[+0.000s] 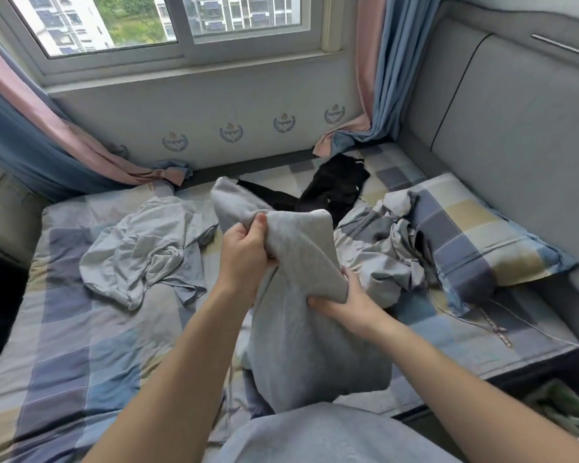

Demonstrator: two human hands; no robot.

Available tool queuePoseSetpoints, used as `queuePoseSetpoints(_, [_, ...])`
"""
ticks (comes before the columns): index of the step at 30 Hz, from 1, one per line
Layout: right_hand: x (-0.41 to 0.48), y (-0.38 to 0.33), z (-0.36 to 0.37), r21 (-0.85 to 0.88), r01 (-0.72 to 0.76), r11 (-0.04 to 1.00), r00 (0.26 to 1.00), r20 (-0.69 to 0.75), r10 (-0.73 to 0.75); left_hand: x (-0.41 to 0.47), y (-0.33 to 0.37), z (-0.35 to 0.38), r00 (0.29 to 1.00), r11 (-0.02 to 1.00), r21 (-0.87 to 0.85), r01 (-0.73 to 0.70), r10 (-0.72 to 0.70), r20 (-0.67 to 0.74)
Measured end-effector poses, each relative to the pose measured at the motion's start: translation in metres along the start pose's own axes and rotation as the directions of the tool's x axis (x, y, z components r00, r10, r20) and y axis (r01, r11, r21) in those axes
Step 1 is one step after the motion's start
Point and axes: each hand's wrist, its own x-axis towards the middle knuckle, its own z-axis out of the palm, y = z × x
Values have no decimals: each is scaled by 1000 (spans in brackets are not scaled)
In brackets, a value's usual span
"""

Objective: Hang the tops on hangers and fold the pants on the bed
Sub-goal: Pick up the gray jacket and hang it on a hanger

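Grey garment (301, 262) hangs in the air over the bed (81, 345), bunched between both hands, and whether it is a top or pants cannot be told from its folds. Left hand (244, 259) is closed in a fist on an upper fold, thumb pressed on top; right hand (345, 299) is closed on a lower edge, just below and to the right of the left grip. Below both grips the cloth drops in a loose column toward the person's lap. Left of the grips lies a pale crumpled shirt (141, 248); beyond them, well apart, a black garment (335, 188); right of the right grip sits a grey pile (388, 255) against a checked pillow (482, 235). No hanger shows anywhere in view. The likely trouble is misreading the piece: with the two grips so near each other, the cloth stays wadded, so a waistband or collar may be missed and the fold started crooked. Spreading the hands too fast could let the heavier hanging part slip from the right grip and land on the pile, mixing sorted and unsorted items. A thin cord (528, 325) lies on the bed right of the grips and could snag a trailing hem.
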Motion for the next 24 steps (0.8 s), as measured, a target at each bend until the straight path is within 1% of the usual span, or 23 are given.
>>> queuePoseSetpoints(1, [-2, 11, 3, 95, -72, 993, 997, 26, 70, 0, 2, -2, 1000, 1000, -6, -3, 3, -6])
queuePoseSetpoints(2, [-3, 20, 3, 227, -151, 962, 987, 89, 134, 1, 3, -3, 1000, 1000, -13, -2, 2, -8])
queuePoseSetpoints(3, [-5, 25, 3, 341, -227, 912, 969, 171, 177, 2, 4, -4, 1000, 1000, -15, 2, -2, -6])
queuePoseSetpoints(4, [-6, 26, 2, 398, -259, 880, 959, 215, 186, 2, 5, -6, 1000, 1000, -12, 9, -9, -1])
queuePoseSetpoints(5, [-6, 25, 0, 400, -249, 882, 962, 205, 179, 3, 6, -7, 1000, 1000, -6, 21, -21, 4])
queuePoseSetpoints(9, [4, -5, -16, 303, -80, 950, 996, -19, 90, 6, 7, -16, 997, 997, 13, 75, -75, 7])
queuePoseSetpoints(11, [8, -26, -23, 231, -29, 972, 998, -56, 43, 6, 3, -19, 994, 990, 113, 90, -96, 44])
queuePoseSetpoints(13, [11, -43, -27, 226, 1, 974, 997, -81, 18, 3, -2, -20, 984, 967, 237, 98, -131, 125])
queuePoseSetpoints(15, [14, -59, -28, 278, 2, 961, 991, -132, 36, -3, -8, -21, 944, 927, 365, 79, -188, 272])
queuePoseSetpoints(17, [14, -70, -24, 325, 3, 946, 988, -147, 48, -11, -17, -21, 848, 859, 512, 9, -278, 451])
queuePoseSetpoints(18, [13, -75, -21, 338, -2, 941, 989, -136, 51, -15, -25, -20, 793, 819, 573, -22, -335, 509])
queuePoseSetpoints(19, [12, -78, -16, 352, -2, 936, 991, -121, 48, -18, -34, -18, 755, 785, 618, -42, -380, 535])
queuePoseSetpoints(20, [9, -82, -12, 389, -7, 921, 994, -99, 50, -23, -45, -15, 733, 764, 643, -55, -407, 545])
queuePoseSetpoints(21, [7, -87, -9, 452, -18, 892, 995, -77, 60, -27, -55, -11, 724, 761, 646, -63, -410, 555])
queuePoseSetpoints(22, [4, -93, -7, 525, -25, 851, 996, -63, 68, -30, -64, -7, 729, 779, 624, -64, -390, 562])
queuePoseSetpoints(24, [-1, -107, -7, 653, -22, 757, 998, -33, 57, -36, -76, 2, 780, 851, 521, -63, -284, 558])
